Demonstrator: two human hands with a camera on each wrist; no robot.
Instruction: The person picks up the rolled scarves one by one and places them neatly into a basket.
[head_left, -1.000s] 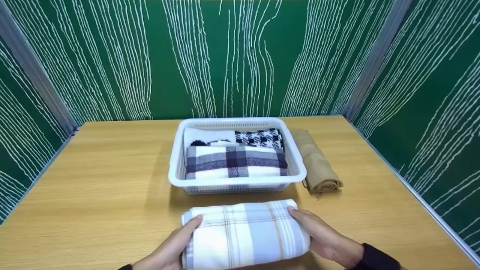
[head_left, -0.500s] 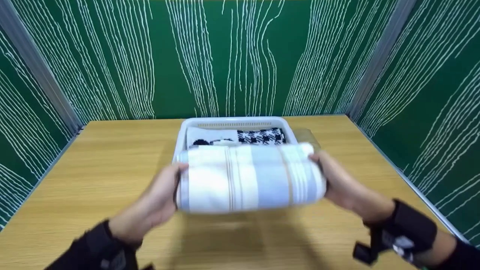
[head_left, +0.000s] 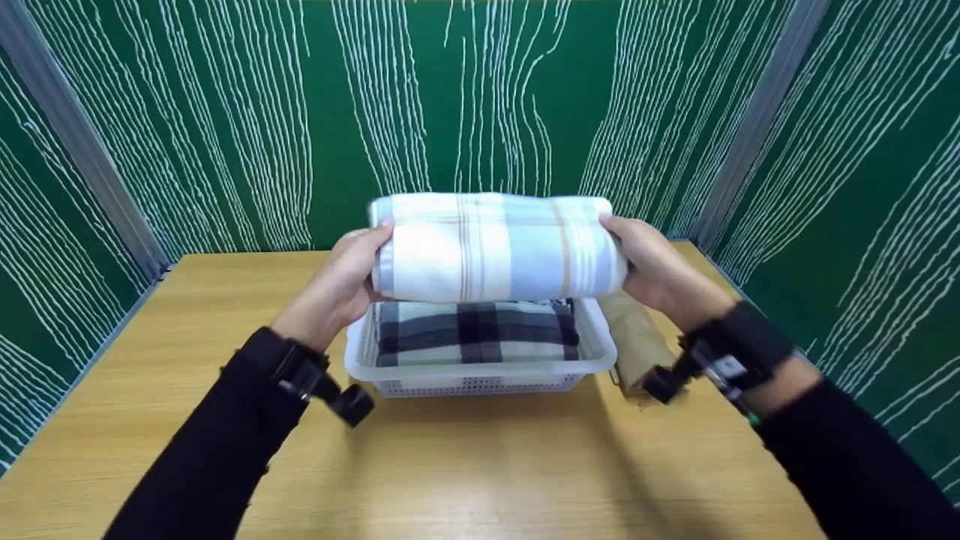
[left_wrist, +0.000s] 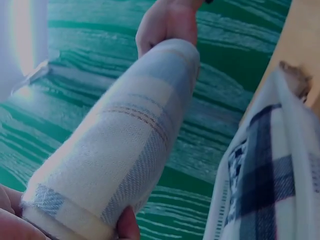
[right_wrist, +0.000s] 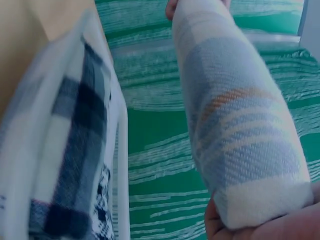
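A folded plaid cloth (head_left: 495, 247), white and light blue with thin orange-brown stripes, is held up over the back of a white plastic basket (head_left: 480, 369). My left hand (head_left: 346, 274) grips its left end, thumb on the near face. At the other end my right hand (head_left: 652, 262) holds it the same way. Both wrist views show fingers curled under the roll. In the basket lies a dark-and-white checked cloth (head_left: 480, 334). Behind it, a black-and-white patterned cloth (right_wrist: 102, 200) shows in the right wrist view, mostly hidden in the head view by the raised roll.
A rolled tan cloth (head_left: 637, 341) lies on the wooden table (head_left: 480, 465) along the basket's right side. Green walls with white wavy lines (head_left: 360, 112) enclose the table at the back and both sides.
Both hands have lifted the light plaid cloth from in front of the basket, up and forward over its rear. The basket and the tan roll stay in place.
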